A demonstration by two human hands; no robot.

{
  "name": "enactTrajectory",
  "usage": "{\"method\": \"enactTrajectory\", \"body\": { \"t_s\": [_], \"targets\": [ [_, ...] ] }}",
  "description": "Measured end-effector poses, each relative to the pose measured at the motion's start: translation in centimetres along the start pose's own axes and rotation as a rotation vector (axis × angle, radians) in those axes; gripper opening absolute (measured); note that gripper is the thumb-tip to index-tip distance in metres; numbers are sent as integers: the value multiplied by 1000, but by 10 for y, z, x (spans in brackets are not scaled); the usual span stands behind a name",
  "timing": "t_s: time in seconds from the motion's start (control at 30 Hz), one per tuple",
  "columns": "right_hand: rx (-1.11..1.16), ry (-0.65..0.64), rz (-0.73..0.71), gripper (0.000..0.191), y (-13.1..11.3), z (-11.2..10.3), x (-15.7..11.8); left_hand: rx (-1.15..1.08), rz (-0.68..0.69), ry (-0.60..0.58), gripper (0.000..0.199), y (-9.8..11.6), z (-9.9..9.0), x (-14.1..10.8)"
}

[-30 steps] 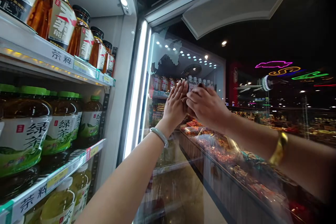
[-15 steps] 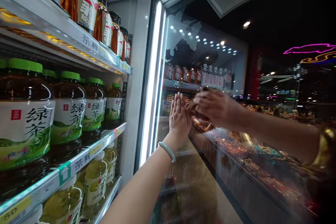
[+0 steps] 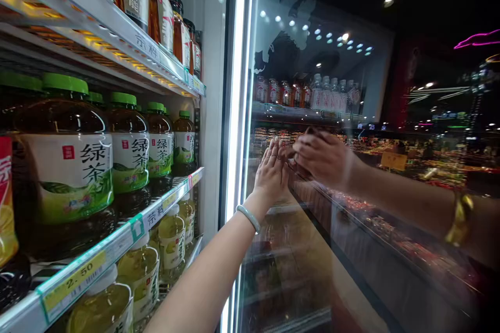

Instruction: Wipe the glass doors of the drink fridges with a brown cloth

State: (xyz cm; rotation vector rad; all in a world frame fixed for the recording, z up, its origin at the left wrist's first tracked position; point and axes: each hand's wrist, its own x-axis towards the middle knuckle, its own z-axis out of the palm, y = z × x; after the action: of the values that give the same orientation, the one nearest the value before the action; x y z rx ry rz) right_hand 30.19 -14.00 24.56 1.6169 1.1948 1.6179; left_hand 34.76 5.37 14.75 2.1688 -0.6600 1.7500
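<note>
My left hand (image 3: 269, 174), with a pale bracelet on its wrist, reaches up to the glass door (image 3: 285, 250) with its fingers stretched out. It appears to rest on the glass. My right hand (image 3: 322, 156) comes in from the right, a gold bracelet on its wrist, and looks veiled by reflections. Its fingers are curled just beside my left fingertips. Whatever lies inside that curl is dark and cannot be made out. To the left of the door, green-capped tea bottles (image 3: 74, 166) stand on a cooler shelf (image 3: 89, 265).
A bright light strip (image 3: 234, 104) runs down the door's hinge side. Amber bottles (image 3: 164, 18) line the upper shelf, and pale yellow bottles (image 3: 172, 237) the lower one. Rows of colourful goods (image 3: 406, 244) show beyond or reflected in the glass.
The view has shifted left and down, so the shelves fill more of the picture. An orange-labelled package has appeared at the far left. Both hands remain close together at the glass.
</note>
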Motion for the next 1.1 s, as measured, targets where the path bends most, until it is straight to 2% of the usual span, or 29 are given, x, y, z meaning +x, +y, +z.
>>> {"method": "enactTrajectory", "body": {
  "t_s": [0.07,0.13,0.2,0.3,0.4,0.47,0.53,0.63,0.7,0.77,0.83,0.9,0.97,1.0,1.07,1.1],
  "targets": [
    [11,-18,159,36,10,6,27,-2,-27,23,70,3,5,0],
    [52,-24,297,38,7,16,55,-8,-87,75,71,6,15,-6],
    [88,-37,269,36,-14,26,65,-14,-132,117,75,5,24,-23],
    [140,-42,98,35,-49,30,41,-12,-128,121,81,-1,28,-58],
    [166,-26,18,36,-52,26,19,-15,-105,69,78,-6,22,-82],
    [155,-23,93,35,-39,29,30,-41,-104,26,75,-8,17,-86],
    [137,-24,217,36,-32,37,54,-69,-191,28,73,-10,16,-84],
    [145,-38,274,33,-55,51,74,-74,-375,83,72,-13,22,-85],
    [161,-48,225,30,-89,52,54,-72,-404,85,74,-13,27,-96],
    [175,-48,181,26,-121,40,10,-80,-387,69,78,-7,29,-112],
    [181,-53,181,24,-137,17,-40,-90,-364,46,81,8,29,-126],
    [173,-53,258,24,-133,-9,-79,-100,-270,-2,79,30,28,-129],
    [95,-18,419,24,-117,-28,-93,-102,-157,-26,78,57,30,-118],
    [48,10,501,25,-110,-33,-94,-98,-142,-13,79,70,33,-111],
    [-10,59,619,29,-107,-35,-89,-75,-222,42,81,92,41,-98],
    [1,68,640,30,-113,-34,-89,-65,-271,63,83,101,45,-96]
  ]
}}
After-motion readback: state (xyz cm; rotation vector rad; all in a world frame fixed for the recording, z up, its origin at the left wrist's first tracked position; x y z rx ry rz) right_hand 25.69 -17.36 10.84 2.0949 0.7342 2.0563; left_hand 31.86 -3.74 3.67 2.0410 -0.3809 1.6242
